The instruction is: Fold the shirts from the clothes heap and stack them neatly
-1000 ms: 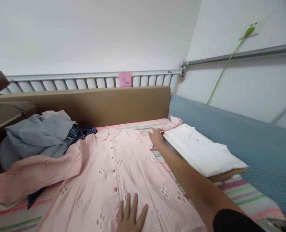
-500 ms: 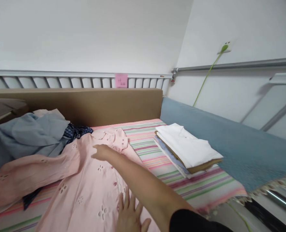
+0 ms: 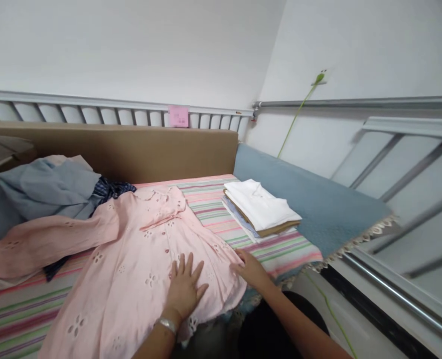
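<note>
A pink button-up blouse (image 3: 131, 279) with cut-out flower patterns lies front side up. One sleeve stretches out to the left; the other (image 3: 161, 212) is folded over the upper chest. My left hand (image 3: 185, 286), a bracelet on its wrist, rests flat on the lower front beside the buttons, fingers spread. At the blouse's right side edge, near the hem, my right hand (image 3: 251, 269) pinches the fabric between thumb and fingers. The hem hangs near the bed's front edge.
A folded stack with a white shirt (image 3: 263, 207) on top sits on the striped sheet (image 3: 213, 207) to the right. Crumpled blue clothing (image 3: 45, 187) lies at the left. A brown padded board (image 3: 161, 154) and blue cover (image 3: 299, 184) border the bed.
My right hand has moved from the blouse's upper chest to its lower right edge and now grips it. My left hand stays flat on the front. The view has shifted.
</note>
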{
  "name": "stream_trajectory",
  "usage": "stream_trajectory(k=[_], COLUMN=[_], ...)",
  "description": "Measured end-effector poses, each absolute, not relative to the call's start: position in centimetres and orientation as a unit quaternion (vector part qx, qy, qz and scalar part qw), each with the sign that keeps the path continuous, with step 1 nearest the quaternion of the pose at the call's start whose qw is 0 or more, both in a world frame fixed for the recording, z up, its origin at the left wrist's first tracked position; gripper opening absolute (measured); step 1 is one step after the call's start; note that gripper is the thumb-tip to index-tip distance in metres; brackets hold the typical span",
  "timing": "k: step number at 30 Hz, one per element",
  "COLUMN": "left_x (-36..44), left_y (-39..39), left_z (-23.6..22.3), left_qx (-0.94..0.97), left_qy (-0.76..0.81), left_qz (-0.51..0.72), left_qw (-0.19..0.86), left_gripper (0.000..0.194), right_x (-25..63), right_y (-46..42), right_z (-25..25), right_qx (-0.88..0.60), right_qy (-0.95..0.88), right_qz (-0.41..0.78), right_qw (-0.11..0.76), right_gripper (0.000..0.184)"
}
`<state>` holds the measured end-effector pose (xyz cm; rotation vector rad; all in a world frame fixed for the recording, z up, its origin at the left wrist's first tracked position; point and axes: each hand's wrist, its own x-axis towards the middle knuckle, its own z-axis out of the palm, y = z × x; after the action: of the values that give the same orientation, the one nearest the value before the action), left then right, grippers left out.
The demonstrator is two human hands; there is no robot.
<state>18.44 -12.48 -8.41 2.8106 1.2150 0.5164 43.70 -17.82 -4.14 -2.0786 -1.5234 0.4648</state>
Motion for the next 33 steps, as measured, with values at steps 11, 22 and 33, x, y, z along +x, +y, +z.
stream_trajectory(k=[11, 22, 33], left_x=[21.7, 23.4, 19.6], left_y=[-13.0, -18.0, -21.2], left_z=[-5.9, -6.6, -8.2], left_qx=[0.889, 0.920, 0.906], left_qy=[0.431, 0.335, 0.349], left_qz=[0.153, 0.163, 0.164], left_qw=[0.024, 0.119, 0.174], left_gripper=[0.048, 0.052, 0.042], right_x=[42.1, 35.6, 30.8], right_y=[-18.1, -19.5, -17.7], right_z=[0.8, 3.6, -0.8], right_qx=[-0.777, -0.733, -0.659], right_qy=[-0.571, -0.647, -0.707], right_qz=[0.092, 0.076, 0.179], right_qw=[0.250, 0.196, 0.185], right_gripper=[0.026, 0.021, 0.023])
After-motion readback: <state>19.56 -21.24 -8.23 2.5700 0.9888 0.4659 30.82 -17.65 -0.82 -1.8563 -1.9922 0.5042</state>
